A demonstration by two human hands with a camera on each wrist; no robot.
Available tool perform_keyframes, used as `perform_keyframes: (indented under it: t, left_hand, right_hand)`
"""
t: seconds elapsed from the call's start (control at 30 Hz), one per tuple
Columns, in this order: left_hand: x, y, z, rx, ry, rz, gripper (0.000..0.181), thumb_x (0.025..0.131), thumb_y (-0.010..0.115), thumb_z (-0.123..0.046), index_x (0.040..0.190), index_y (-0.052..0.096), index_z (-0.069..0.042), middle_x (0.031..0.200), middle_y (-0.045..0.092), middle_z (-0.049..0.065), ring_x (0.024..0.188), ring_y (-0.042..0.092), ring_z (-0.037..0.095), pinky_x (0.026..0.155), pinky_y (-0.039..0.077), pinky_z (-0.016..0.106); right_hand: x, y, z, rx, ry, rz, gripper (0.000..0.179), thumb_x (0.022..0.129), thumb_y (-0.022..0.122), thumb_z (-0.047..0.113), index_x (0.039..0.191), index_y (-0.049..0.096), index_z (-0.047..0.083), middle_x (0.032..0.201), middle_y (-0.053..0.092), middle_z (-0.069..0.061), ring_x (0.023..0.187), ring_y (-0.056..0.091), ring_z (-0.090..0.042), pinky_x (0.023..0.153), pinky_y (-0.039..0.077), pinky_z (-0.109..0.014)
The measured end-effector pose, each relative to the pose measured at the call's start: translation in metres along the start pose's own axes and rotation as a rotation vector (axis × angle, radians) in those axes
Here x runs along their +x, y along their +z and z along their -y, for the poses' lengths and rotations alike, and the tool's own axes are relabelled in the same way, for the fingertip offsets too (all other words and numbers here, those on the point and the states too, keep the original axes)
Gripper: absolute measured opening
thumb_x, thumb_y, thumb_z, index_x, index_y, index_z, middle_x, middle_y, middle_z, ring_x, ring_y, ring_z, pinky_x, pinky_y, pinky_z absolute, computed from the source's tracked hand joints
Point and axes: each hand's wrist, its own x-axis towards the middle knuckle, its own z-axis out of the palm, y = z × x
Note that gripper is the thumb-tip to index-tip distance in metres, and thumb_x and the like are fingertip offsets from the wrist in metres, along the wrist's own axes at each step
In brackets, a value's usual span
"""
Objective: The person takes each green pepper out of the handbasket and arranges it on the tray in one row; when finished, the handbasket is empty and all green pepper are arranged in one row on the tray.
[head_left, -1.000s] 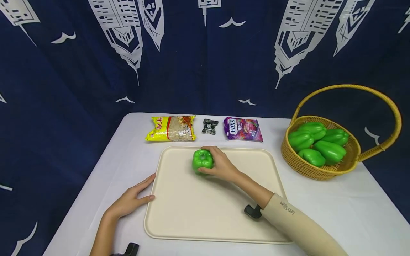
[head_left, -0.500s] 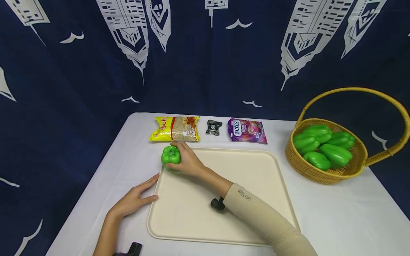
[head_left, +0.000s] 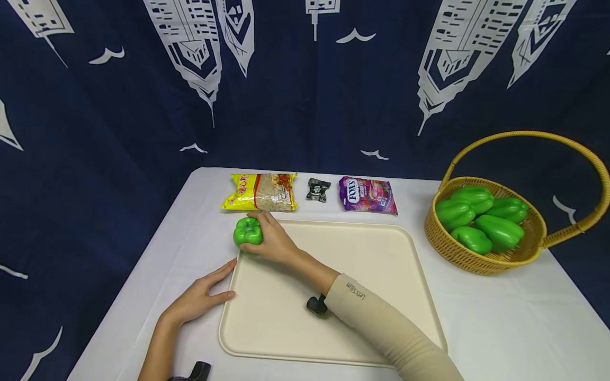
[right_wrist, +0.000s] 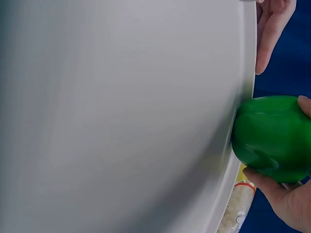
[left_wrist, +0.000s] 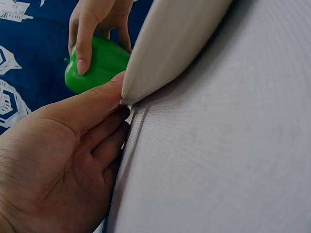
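A glossy green bell pepper [head_left: 248, 231] is over the far left corner of the cream tray [head_left: 333, 296]. My right hand [head_left: 274, 239] grips it from the right side, thumb on the near side and fingers on the far side. In the right wrist view the pepper [right_wrist: 272, 138] overlaps the tray's rim. My left hand [head_left: 197, 299] lies beside the tray's left edge, fingers and thumb extended with the tips at the rim. The left wrist view shows its thumb [left_wrist: 97, 104] at the tray's edge and the pepper [left_wrist: 97, 65] behind.
Behind the tray lie a yellow noodle bag [head_left: 260, 191], a small black packet [head_left: 317, 189] and a purple candy bag [head_left: 368, 194]. A wicker basket [head_left: 457, 259] with a tall handle stands at the right, holding several green peppers [head_left: 498, 231]. A dark blue curtain [head_left: 286, 116] hangs behind the table.
My right hand has carried the bell pepper left from the tray's upper middle to its far left corner, moving only slightly in the last half second. My left hand stays at the tray's edge.
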Motion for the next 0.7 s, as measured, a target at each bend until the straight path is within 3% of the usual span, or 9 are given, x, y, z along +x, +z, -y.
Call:
perform_keyframes:
  t: [0.7]
  left_hand:
    - [0.0001,0.0006,0.0027,-0.006,-0.003,0.000,0.074,0.083,0.066,-0.040,0.145,0.030,-0.020,0.149,0.027,-0.003,0.136,0.021,0.021,0.107,0.020,0.047]
  right_hand:
    - [0.0006,0.0022,0.0002,-0.014,0.001,-0.008,0.076,0.077,0.074,0.040,0.137,0.038,0.012,0.130,0.043,-0.007,0.112,0.047,-0.019,0.092,0.044,-0.031]
